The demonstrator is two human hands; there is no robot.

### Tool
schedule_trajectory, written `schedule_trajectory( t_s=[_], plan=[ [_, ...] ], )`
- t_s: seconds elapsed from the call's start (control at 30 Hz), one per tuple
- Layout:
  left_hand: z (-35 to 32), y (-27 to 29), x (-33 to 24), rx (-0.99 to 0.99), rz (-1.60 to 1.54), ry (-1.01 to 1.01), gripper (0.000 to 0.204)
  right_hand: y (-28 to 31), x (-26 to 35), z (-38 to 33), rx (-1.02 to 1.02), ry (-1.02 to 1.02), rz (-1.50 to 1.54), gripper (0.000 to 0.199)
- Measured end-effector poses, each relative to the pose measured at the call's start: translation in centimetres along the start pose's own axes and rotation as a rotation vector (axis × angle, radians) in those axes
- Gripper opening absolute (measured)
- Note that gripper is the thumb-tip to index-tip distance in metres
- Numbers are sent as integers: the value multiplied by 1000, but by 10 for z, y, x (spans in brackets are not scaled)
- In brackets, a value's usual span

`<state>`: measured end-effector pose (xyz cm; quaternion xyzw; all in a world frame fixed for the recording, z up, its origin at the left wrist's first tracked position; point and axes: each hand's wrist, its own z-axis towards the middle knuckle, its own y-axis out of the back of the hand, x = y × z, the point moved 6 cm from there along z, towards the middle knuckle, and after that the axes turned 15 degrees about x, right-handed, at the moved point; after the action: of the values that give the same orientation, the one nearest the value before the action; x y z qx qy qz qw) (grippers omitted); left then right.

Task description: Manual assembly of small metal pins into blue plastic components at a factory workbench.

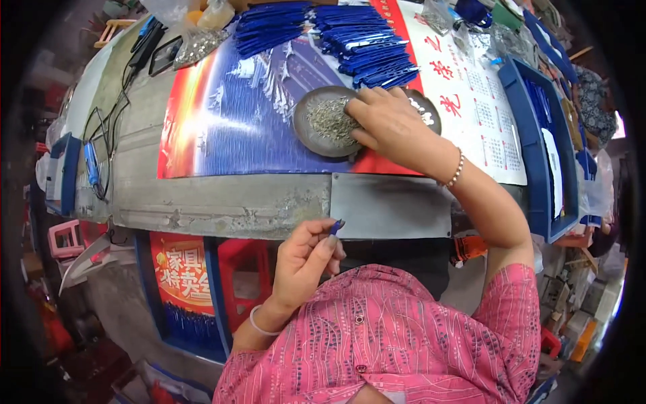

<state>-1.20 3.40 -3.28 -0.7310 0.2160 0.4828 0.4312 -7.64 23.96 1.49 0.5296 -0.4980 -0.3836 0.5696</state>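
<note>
My left hand (306,259) is raised near my chest and pinches a small blue part (336,227) between thumb and fingers. My right hand (390,124) reaches forward over a round dark dish (311,135) that holds a heap of small silvery metal pieces (330,121); its fingertips touch the heap. Whether it has picked any up is hidden. A second dark dish (431,111) lies partly under that hand. Behind the dishes are fanned piles of blue strips (367,44).
A grey metal workbench (269,202) carries a colourful poster (229,114) and a calendar sheet (484,101). Blue trays (538,141) stand at the right, a bag of metal bits (195,44) and cables (121,81) at the left. Red stools (242,283) sit below.
</note>
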Motion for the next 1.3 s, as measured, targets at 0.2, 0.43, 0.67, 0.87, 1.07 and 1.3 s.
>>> schedule_trajectory(
  t_s=[0.2, 0.43, 0.67, 0.87, 1.07, 1.3],
  plan=[
    [9, 6, -1, -12, -68, -62, 21, -12, 1, 22, 32, 21, -21, 7],
    [13, 9, -1, 29, -72, -94, 23, -3, -6, 25, -42, 54, 245, 11],
    [8, 7, -12, -14, 152, -112, 17, 3, -10, 19, -4, 18, 538, 14],
    [1, -13, -51, 66, 947, -548, 20, 13, 25, -16, 88, 166, 942, 17],
    [-4, -27, -59, 262, 1241, -713, 24, -3, 66, -64, 447, 410, 1230, 26],
    [-5, -46, -63, 409, 1425, -790, 26, -15, 68, -78, 620, 440, 1328, 28]
  ],
)
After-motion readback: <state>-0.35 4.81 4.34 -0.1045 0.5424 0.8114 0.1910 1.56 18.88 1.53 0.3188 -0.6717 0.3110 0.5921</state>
